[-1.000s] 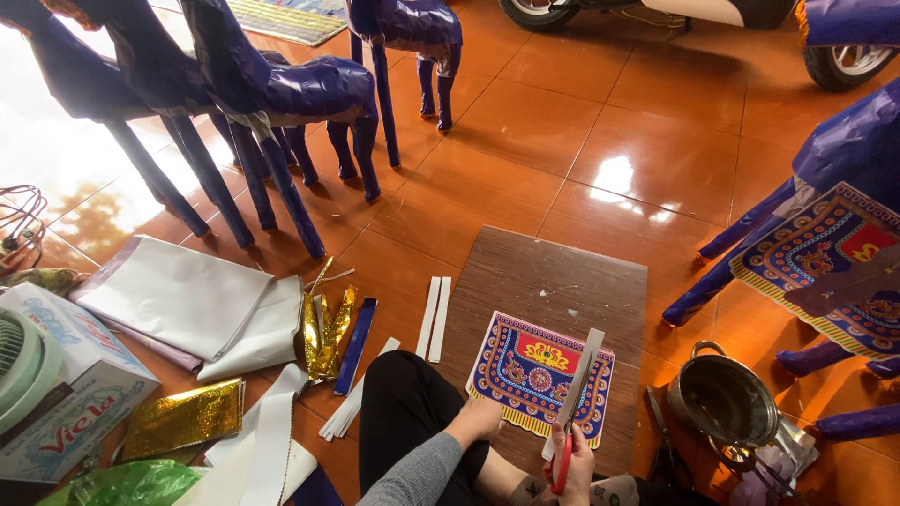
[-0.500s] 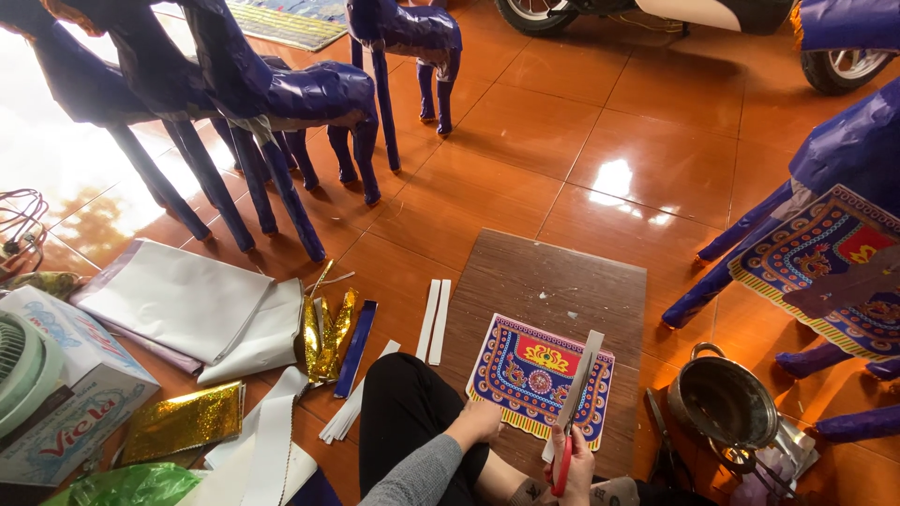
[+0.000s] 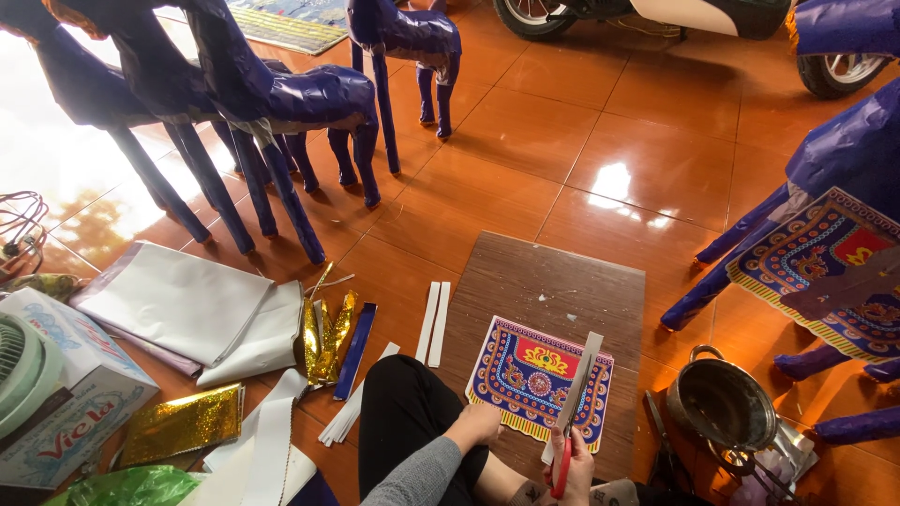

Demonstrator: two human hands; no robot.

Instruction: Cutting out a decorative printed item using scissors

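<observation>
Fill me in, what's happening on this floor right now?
A person sits on the tiled floor. The right hand holds red-handled scissors against a white paper strip. The left hand rests on the edge of a colourful printed panel lying on a wooden board. Purple paper-covered animal figures stand around, and a metal pot sits to the right.

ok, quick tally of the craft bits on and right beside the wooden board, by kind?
Printed panel: 1
Red-handled scissors: 1, in the right hand
White paper strip being cut: 1
White strips left of the wooden board: 2
Metal pot: 1
Total: 6
</observation>
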